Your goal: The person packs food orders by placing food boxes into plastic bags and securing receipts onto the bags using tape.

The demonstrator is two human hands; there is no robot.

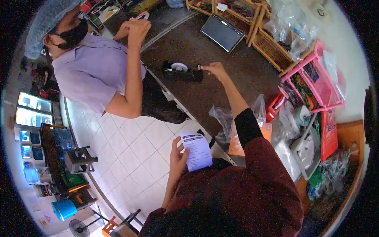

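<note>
My left hand (178,155) holds a printed paper slip (196,152) low in front of my body, thumb across its edge. My right arm reaches out over the dark table (177,100). At its end my right hand (216,70) has its fingertips closed at the cutter end of a black tape dispenser (185,76), in a pinch on the tape's end; the tape itself is too small to see well. A pale tape roll (179,67) sits in the dispenser.
A black tablet-like device (223,32) lies near wicker trays (272,51). A pink rack (316,83), a red tape dispenser (275,107), an orange folder (237,140) and plastic bags (223,120) crowd the right. A co-worker (94,71) stands left, hands raised around a small item.
</note>
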